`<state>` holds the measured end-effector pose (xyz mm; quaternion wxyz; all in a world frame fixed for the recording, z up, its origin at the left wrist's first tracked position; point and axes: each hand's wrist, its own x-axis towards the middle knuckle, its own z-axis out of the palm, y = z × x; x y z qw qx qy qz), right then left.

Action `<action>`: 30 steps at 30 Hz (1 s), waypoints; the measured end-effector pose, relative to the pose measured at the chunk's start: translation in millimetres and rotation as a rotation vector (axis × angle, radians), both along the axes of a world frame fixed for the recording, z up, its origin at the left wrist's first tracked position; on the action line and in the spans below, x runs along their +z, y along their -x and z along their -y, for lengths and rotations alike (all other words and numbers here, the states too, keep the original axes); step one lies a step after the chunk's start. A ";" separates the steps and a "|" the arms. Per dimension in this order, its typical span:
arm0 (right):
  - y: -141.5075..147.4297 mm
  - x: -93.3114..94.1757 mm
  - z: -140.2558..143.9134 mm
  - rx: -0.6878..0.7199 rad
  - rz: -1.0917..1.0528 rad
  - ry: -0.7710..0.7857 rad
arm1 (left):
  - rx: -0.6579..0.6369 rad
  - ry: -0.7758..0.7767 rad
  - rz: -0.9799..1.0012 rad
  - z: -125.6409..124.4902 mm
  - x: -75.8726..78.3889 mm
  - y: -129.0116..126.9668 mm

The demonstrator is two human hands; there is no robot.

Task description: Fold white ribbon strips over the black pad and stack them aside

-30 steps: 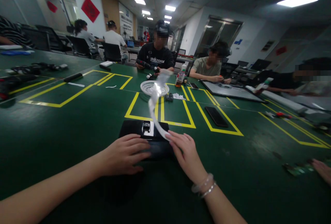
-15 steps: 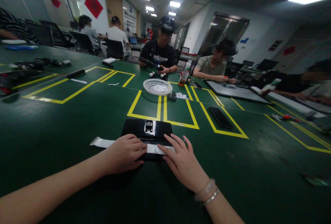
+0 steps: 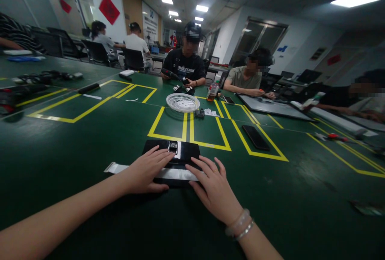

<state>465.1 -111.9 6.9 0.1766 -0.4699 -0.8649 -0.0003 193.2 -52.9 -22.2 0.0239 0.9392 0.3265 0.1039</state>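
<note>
A glossy black, roughly rectangular part (image 3: 190, 150) lies flat on the green table in front of me, with a small square socket (image 3: 173, 147) near its far edge. Across its nearer half runs a flat white ribbon cable (image 3: 176, 174), whose left end with a connector sticks out past the part onto the table. My left hand (image 3: 147, 170) rests on the left side of the part, fingers stretched towards the socket. On the right, my right hand (image 3: 212, 182) lies with spread fingers over the ribbon's right end, which it hides.
Beyond the part stands a white round basket-like grille (image 3: 183, 103). A black phone (image 3: 255, 137) lies to the right inside yellow tape lines. A bottle (image 3: 212, 91) and a large flat panel (image 3: 272, 105) are farther off, near co-workers seated across the table. Tools and cables lie far left.
My left hand has slid forward off the ribbon cable, its fingers now straighter and reaching to the socket. My right hand has hardly moved.
</note>
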 end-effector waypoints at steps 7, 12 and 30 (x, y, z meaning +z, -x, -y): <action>0.1 2.3 0.4 0.008 -0.071 -0.034 | 0.027 0.009 0.036 1.9 4.0 -5.2; -2.4 3.4 -0.5 0.005 -0.155 -0.081 | 0.136 -0.031 0.095 -5.8 14.3 17.9; -4.6 -1.4 -3.5 -0.037 -0.097 0.035 | 1.248 -0.095 0.355 -77.7 -9.8 283.2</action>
